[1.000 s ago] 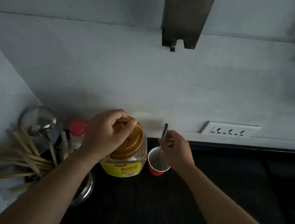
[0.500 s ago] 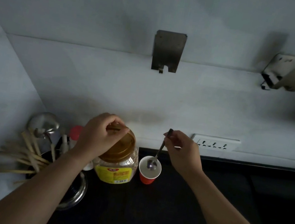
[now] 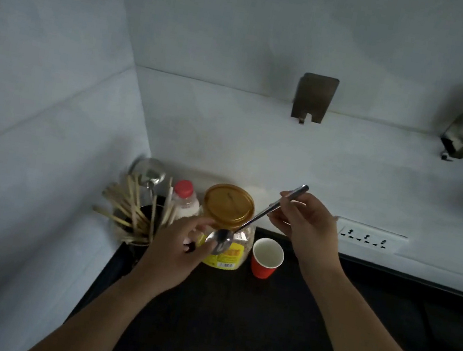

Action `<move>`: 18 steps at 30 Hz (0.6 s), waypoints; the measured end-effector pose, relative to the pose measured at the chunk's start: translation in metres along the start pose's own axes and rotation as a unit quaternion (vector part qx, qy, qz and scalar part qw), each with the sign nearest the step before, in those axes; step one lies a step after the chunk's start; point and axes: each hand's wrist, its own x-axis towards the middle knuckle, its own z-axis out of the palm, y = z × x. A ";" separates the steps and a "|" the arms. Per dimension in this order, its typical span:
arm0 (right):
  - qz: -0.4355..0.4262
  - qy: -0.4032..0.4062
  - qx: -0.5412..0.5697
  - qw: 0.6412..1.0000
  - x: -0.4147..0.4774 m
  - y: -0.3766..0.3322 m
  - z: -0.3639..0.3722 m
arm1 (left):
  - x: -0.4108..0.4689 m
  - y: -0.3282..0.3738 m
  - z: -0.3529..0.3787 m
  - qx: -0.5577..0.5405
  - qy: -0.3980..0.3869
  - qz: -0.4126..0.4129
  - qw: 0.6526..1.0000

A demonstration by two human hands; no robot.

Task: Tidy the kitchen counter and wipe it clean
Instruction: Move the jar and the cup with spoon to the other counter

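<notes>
My right hand (image 3: 305, 229) pinches the handle of a metal spoon (image 3: 260, 215), which slants down to the left above the jar. The spoon's bowl lies at my left hand (image 3: 178, 247), whose thumb and forefinger curl round it. Under the spoon stands a clear jar with a gold lid (image 3: 229, 205) and a yellow label. An empty red paper cup (image 3: 267, 258) stands upright just right of the jar on the dark counter (image 3: 229, 328).
In the left corner a holder of chopsticks (image 3: 135, 214) and a ladle stands beside a small bottle with a red cap (image 3: 185, 198). A white socket strip (image 3: 369, 238) runs along the back wall. Metal brackets (image 3: 313, 97) hang on the wall above.
My right hand lifted the spoon out of the red cup and swung it left over the jar. My left hand left the jar lid and came to the spoon's bowl.
</notes>
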 end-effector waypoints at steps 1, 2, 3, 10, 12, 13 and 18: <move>0.005 -0.005 0.008 1.000 -0.001 0.001 0.006 | -0.006 -0.001 -0.004 -0.009 0.002 -0.016 1.000; 0.010 -0.012 0.012 1.000 -0.002 0.002 0.012 | -0.012 -0.002 -0.010 -0.012 0.008 -0.029 0.999; 0.016 -0.019 0.011 1.000 -0.003 0.002 0.018 | -0.017 -0.004 -0.017 -0.015 0.017 -0.038 0.999; 0.040 -0.067 -0.035 0.996 -0.003 0.014 0.053 | -0.029 -0.011 -0.048 -0.012 0.082 -0.092 0.992; 0.034 -0.065 -0.024 0.997 -0.003 0.014 0.062 | -0.033 -0.013 -0.047 -0.019 0.066 -0.109 0.992; 0.030 -0.063 -0.018 0.997 -0.003 0.014 0.065 | -0.035 -0.015 -0.046 -0.029 0.057 -0.116 0.991; 0.027 -0.063 -0.032 0.997 -0.002 0.017 0.070 | -0.038 -0.024 -0.048 -0.053 0.042 -0.130 0.989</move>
